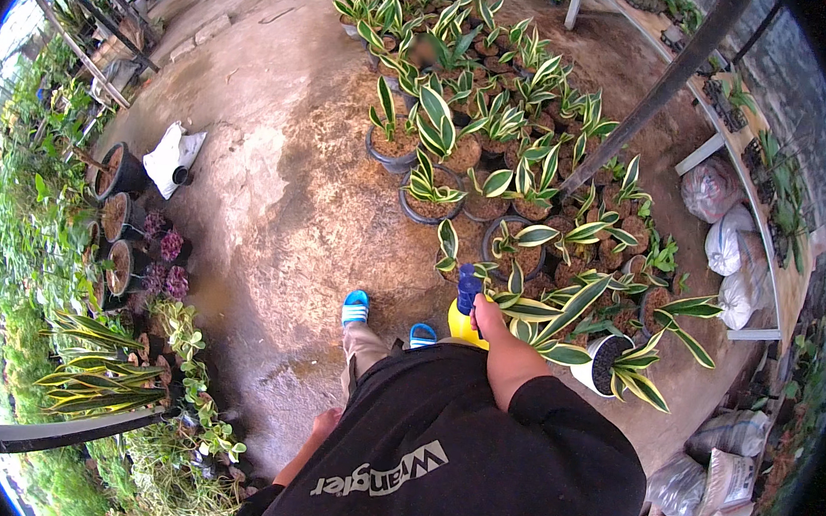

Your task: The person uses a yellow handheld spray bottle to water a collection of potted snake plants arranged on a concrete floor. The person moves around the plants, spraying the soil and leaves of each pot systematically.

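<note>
My right hand point(483, 314) is closed around the handle of a yellow pump sprayer point(462, 321) with a dark blue head. The sprayer is held upright beside my right leg, next to potted variegated snake plants point(508, 247). At my left side hangs my left hand point(327, 420), partly against my trousers; its fingers are too hidden to tell their state. To the right of the sprayer, a white pot point(593, 367) of dark soil holds a long-leaved variegated plant. Blue slide sandals point(355, 307) are on my feet.
Potted plants and purple-leaved plants point(168, 268) line the left side, by a white bag point(173, 159). A metal pole point(651, 95) slants over the pots. A long bench point(728, 137) stands right, with filled sacks point(723, 250) beneath; more sacks point(711, 492) lie lower right.
</note>
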{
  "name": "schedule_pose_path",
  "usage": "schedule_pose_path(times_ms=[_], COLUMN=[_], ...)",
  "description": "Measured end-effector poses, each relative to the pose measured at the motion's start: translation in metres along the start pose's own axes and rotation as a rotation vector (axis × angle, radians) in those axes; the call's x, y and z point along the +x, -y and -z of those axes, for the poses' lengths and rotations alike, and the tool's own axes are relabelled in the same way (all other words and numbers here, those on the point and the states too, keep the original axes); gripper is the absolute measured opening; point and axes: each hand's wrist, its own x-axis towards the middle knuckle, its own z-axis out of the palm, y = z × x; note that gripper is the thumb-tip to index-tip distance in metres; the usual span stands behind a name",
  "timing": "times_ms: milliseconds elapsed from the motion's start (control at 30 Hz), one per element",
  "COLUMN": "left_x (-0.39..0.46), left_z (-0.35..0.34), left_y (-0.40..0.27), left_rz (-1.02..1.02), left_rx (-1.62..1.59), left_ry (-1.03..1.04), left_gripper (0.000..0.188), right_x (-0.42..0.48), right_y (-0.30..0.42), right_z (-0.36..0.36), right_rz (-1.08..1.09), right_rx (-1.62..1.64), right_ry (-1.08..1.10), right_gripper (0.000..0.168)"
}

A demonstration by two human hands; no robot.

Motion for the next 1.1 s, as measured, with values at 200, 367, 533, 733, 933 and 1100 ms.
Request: schedule_pose_path(times_ms=[200, 367, 533, 733, 933, 1100], left_x=[-0.004, 0.004, 0.001, -0.012, -0.049, -0.073], left_z=[-0.001, 0.002, 0.002, 0.002, -0.027, -0.048], left_y=[-0.007, -0.005, -0.009, -0.034, -0.079, -0.112], left_rz=[0.052, 0.097, 0.031, -0.140, -0.033, -0.023], left_rx=[0.047, -0.032, -0.074, 0.709, 0.617, 0.683], left_ry=[-0.018, -0.040, 0.077, 0.020, 0.031, 0.047], left_gripper=[0.030, 0.030, 0.029, 0.030, 0.026, 0.023], right_x=[-0.004, -0.006, -0.003, 0.001, -0.008, -0.006], right_y=[-0.004, -0.012, -0.021, -0.031, -0.028, -0.030], right_z=[0.001, 0.001, 0.003, 0.007, 0.010, 0.011], right_rz=[0.013, 0.007, -0.021, -0.016, -0.026, -0.024], right_rx=[-0.019, -0.008, -0.004, 0.050, 0.060, 0.025], right_ry=[-0.006, -0.023, -0.028, -0.015, -0.046, -0.058], right_gripper=[0.033, 0.034, 0.035, 0.039, 0.034, 0.035])
